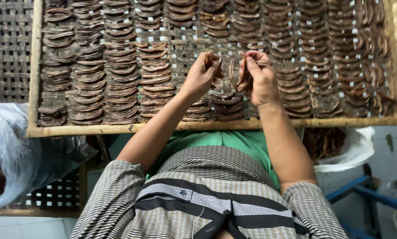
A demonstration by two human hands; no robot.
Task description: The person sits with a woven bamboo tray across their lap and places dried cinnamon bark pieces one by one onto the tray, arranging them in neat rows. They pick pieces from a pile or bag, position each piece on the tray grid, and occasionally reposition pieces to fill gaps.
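Woven drying tray: wooden-framed, served as surface, nearly filled with overlapping rows of dark curved strips.
Clear plastic bags: one far left, one beneath tray at right.
Step judged: laying strips in rows; next placement likely needed alignment at the gap near tray's front edge.
Right hand: fingers closed on bundle of strips.
Left hand: fingers pinched on single strip.

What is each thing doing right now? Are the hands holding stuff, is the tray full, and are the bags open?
Left hand: closed on a few dark brown curved dried strips.
Right hand: gripping a small bunch of brown curved strips.
Woven bamboo tray with wooden frame: mostly filled with neat rows of strips.
Clear plastic bag: crumpled, contents unclear.
White plastic bag: open, holding brown strips.
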